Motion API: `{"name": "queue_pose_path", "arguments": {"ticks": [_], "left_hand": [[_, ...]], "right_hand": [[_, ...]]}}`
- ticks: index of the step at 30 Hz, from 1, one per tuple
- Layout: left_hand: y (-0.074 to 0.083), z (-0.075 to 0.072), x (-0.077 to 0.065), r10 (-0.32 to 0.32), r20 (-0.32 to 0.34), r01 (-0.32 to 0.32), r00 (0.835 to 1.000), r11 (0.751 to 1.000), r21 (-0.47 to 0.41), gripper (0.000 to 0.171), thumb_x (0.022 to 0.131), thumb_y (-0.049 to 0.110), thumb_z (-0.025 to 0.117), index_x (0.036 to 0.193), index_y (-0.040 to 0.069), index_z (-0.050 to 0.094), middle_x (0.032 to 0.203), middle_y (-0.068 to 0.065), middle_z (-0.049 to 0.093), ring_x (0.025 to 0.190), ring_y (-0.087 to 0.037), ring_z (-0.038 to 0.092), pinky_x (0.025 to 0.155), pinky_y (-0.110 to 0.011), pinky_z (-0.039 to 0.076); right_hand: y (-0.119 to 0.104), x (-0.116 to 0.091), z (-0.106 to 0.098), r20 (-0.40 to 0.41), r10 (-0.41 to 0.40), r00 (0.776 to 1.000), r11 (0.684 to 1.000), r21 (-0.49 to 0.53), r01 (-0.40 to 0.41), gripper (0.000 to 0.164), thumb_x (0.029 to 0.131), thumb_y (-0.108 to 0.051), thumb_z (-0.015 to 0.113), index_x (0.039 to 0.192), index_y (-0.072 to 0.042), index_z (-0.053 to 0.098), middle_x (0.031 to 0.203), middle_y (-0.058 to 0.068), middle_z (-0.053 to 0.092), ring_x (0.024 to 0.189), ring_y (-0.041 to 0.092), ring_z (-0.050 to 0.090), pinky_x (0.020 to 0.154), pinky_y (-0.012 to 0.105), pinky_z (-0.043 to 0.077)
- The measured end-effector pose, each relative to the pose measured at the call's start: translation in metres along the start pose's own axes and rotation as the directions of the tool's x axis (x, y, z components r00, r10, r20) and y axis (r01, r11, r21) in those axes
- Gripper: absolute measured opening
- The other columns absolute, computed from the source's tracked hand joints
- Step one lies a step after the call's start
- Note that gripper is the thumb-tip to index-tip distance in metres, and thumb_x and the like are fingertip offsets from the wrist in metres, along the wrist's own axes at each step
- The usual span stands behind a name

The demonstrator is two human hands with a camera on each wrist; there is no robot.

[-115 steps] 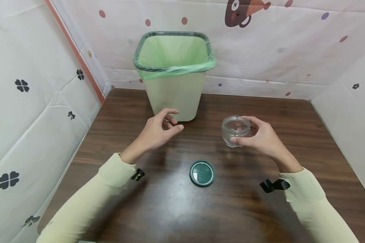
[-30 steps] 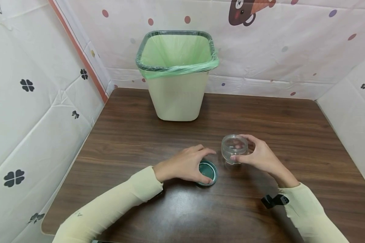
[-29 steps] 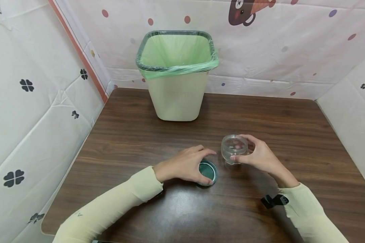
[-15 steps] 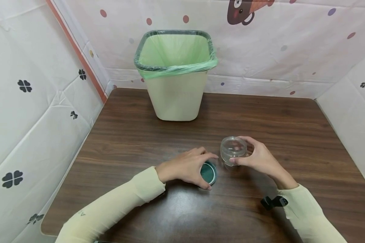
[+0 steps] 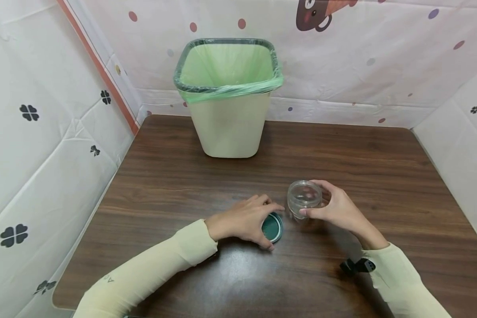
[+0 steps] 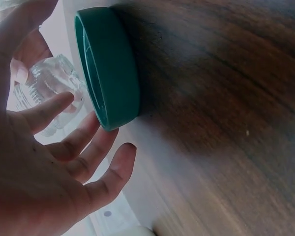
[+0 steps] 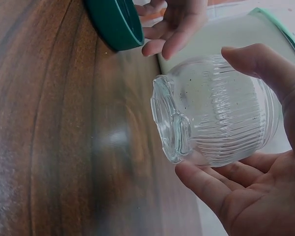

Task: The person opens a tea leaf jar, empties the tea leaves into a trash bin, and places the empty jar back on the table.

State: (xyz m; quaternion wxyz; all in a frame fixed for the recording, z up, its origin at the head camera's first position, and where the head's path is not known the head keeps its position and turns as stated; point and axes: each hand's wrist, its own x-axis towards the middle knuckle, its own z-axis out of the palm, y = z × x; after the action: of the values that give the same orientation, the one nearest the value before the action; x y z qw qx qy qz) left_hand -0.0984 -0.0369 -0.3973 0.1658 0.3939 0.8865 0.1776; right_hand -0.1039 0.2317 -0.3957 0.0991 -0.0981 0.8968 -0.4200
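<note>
My left hand (image 5: 244, 221) arches over a green round lid (image 5: 273, 227), thumb and fingers spread on either side of it. Seen from the left wrist, the lid (image 6: 115, 69) lies on the tabletop with its hollow side up, and fingertips (image 6: 93, 120) are right at its edge. A clear, ribbed glass jar (image 5: 302, 196) is gripped in my right hand (image 5: 339, 210), mouth up, just to the right of the lid. The right wrist view shows its scalloped glass foot (image 7: 169, 120) held close over the table, thumb on one side and fingers on the other.
A beige bin (image 5: 232, 126) with a green liner bag (image 5: 238, 92) over its rim stands at the back of the brown wooden table (image 5: 361, 154). Patterned white cloth (image 5: 361, 66) surrounds the table at the back and sides.
Since the earliest frame, my left hand has come from beside the bin down to the lid, and my right hand has brought the jar nearer. Lately the left thumb has spread slightly wider.
</note>
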Motion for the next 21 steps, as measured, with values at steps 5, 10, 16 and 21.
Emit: {"name": "queue_pose_path", "arguments": {"ticks": [5, 10, 16, 21], "left_hand": [[-0.001, 0.003, 0.000, 0.003, -0.003, -0.003, 1.000, 1.000, 0.025, 0.091, 0.058, 0.059, 0.078, 0.136, 0.029, 0.043, 0.117, 0.003, 0.044, 0.097, -0.012, 0.041, 0.075, -0.029, 0.046], [-0.004, 0.004, -0.002, -0.006, -0.010, 0.006, 1.000, 0.999, 0.043, 0.086, 0.060, 0.055, 0.079, 0.134, 0.027, 0.046, 0.117, 0.002, 0.045, 0.097, -0.013, 0.041, 0.076, -0.030, 0.045], [-0.009, 0.004, -0.004, -0.016, -0.025, 0.016, 1.000, 1.000, 0.024, 0.082, 0.060, 0.051, 0.080, 0.132, 0.024, 0.050, 0.116, 0.001, 0.045, 0.098, -0.014, 0.041, 0.077, -0.031, 0.045], [-0.014, 0.002, -0.006, -0.034, -0.038, 0.035, 0.999, 0.999, 0.020, 0.080, 0.061, 0.050, 0.079, 0.132, 0.025, 0.050, 0.115, 0.002, 0.045, 0.099, -0.013, 0.041, 0.077, -0.033, 0.045]], "right_hand": [[0.002, -0.002, 0.004, 0.000, 0.011, 1.000, 1.000, 0.007, -0.011, 0.082, 0.062, -0.045, 0.083, 0.131, -0.017, 0.045, 0.113, 0.006, 0.059, 0.101, 0.018, 0.054, 0.078, 0.044, 0.047], [0.005, -0.004, 0.006, 0.000, -0.004, 1.000, 1.000, 0.013, 0.004, 0.084, 0.063, -0.043, 0.083, 0.131, -0.015, 0.044, 0.116, 0.009, 0.056, 0.107, 0.024, 0.051, 0.086, 0.052, 0.045], [0.011, -0.007, 0.009, -0.011, -0.018, 1.000, 1.000, 0.010, 0.018, 0.085, 0.062, -0.041, 0.084, 0.132, -0.012, 0.044, 0.115, 0.009, 0.057, 0.104, 0.021, 0.053, 0.082, 0.046, 0.047], [0.015, -0.009, 0.011, -0.023, -0.043, 0.999, 0.999, 0.004, 0.043, 0.084, 0.061, -0.039, 0.085, 0.130, -0.013, 0.044, 0.113, 0.007, 0.058, 0.100, 0.018, 0.054, 0.077, 0.040, 0.049]]}}
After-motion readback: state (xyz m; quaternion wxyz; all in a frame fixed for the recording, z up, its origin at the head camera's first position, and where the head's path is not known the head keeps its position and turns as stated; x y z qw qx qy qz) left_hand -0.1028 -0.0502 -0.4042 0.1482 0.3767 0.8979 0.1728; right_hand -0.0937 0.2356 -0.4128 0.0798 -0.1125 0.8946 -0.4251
